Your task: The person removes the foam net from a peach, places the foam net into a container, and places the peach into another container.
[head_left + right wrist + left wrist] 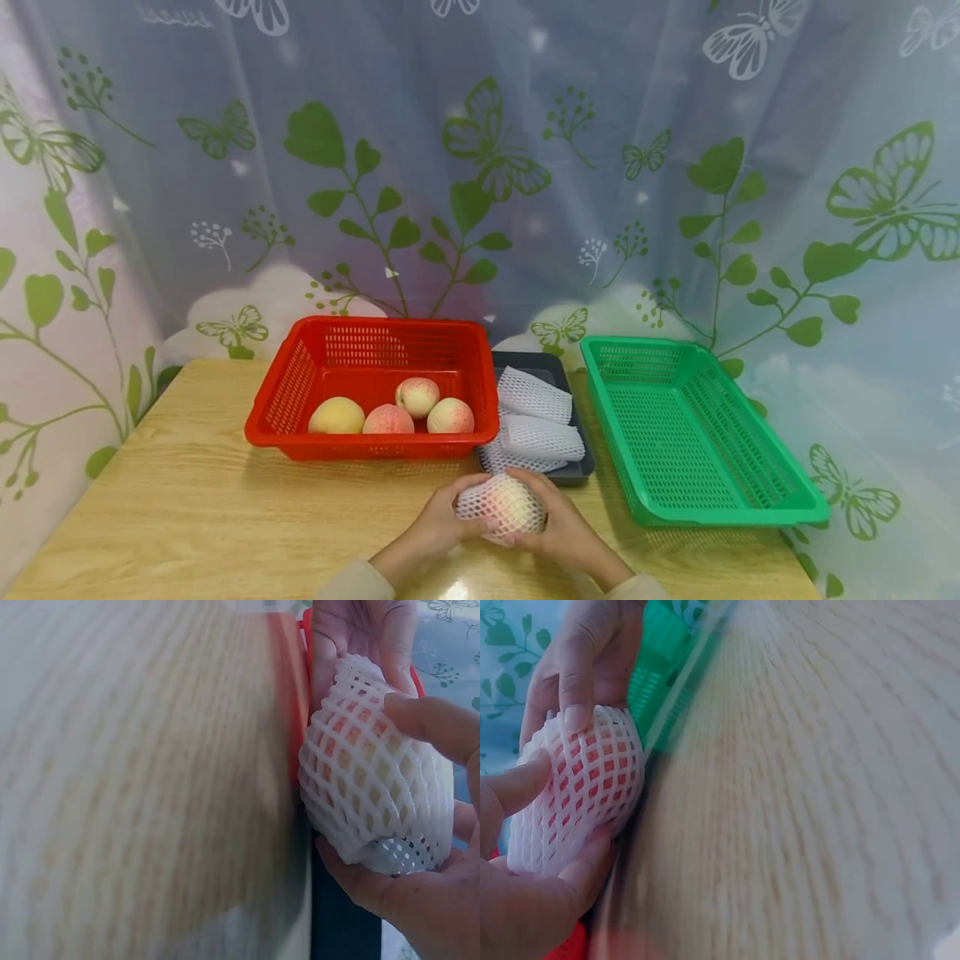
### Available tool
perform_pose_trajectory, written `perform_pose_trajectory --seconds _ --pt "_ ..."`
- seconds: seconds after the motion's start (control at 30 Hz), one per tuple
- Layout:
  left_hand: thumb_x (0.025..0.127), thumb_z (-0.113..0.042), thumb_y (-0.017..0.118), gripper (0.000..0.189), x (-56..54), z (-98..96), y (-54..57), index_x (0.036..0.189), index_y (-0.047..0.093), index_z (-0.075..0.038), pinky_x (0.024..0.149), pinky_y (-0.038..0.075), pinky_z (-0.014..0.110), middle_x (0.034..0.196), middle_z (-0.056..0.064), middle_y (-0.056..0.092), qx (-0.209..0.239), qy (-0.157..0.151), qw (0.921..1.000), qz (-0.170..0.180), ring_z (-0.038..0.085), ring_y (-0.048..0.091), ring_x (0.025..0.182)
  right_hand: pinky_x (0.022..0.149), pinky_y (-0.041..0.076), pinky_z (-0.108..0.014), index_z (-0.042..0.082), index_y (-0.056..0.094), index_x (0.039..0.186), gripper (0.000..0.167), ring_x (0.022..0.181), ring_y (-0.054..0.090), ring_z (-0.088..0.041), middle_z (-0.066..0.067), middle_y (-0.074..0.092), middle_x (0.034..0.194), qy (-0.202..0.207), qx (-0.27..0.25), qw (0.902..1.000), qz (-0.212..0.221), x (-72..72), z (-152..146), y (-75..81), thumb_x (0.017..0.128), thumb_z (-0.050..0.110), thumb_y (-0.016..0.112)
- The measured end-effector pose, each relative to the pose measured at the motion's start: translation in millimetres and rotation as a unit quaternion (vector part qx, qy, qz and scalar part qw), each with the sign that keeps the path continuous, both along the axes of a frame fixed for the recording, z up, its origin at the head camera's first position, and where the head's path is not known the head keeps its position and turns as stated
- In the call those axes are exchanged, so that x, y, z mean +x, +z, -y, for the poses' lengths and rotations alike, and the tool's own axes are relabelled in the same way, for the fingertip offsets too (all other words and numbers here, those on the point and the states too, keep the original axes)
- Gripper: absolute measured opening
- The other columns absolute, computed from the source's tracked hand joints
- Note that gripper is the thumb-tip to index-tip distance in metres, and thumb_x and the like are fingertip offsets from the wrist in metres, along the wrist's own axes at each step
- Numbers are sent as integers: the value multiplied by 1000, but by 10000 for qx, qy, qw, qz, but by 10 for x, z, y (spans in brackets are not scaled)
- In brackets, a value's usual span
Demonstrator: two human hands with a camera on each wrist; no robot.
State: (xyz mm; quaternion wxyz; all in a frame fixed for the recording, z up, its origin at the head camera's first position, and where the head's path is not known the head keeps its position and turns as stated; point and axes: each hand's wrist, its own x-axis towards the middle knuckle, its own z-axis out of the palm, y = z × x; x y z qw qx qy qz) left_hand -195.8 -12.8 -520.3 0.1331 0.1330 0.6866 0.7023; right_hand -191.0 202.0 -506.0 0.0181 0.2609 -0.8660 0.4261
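Observation:
A peach [510, 502] sits inside a white foam net sleeve [375, 780], its pink and yellow skin showing through the mesh. My left hand [438, 521] grips it from the left, thumb at the near side. From the right, my right hand [561, 527] holds the same wrapped peach with thumb and fingers. Both wrist views show the sleeve [585, 787] stretched round the fruit, with fingers of both hands on it. The peach is held above the wooden table, in front of the dark tray.
A red basket [375, 450] with several peaches [388, 419] stands at the back left. Beside it, a dark grey tray [577, 475] holds several foam net sleeves [542, 437]. The green basket [720, 517] is on the right. A patterned curtain [585, 167] hangs behind the table [172, 500].

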Motion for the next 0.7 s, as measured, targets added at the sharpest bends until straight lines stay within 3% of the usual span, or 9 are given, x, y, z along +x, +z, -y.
perform_pose_trajectory --seconds 0.17,0.4,0.57,0.7 --pt "80 -6 77 64 35 28 105 137 49 -3 81 52 24 126 18 55 41 -261 9996 -90 20 57 102 96 44 -39 7 45 140 82 116 50 -26 -11 49 135 -20 -18 10000 82 40 -39 106 69 23 84" --pt "85 -11 73 69 104 94 393 145 39 -3 81 54 26 131 21 50 104 -694 9971 -298 27 59 107 85 51 -30 8 44 141 80 109 51 -21 -15 47 136 311 -624 9973 211 63 -94 327 70 14 81" --pt "86 -11 72 73 118 131 614 149 34 -9 83 55 29 136 23 46 290 -728 9961 -409 31 57 115 78 56 -32 7 39 143 76 108 52 -21 -21 41 137 638 -1354 9871 571 52 -127 504 76 3 75" --pt "87 -10 71 72 96 169 774 149 34 -10 86 54 30 135 23 47 368 -574 9949 -744 34 56 117 78 57 -34 6 36 144 74 108 54 -18 -24 38 137 780 -1711 9802 624 39 -150 637 79 -2 72"
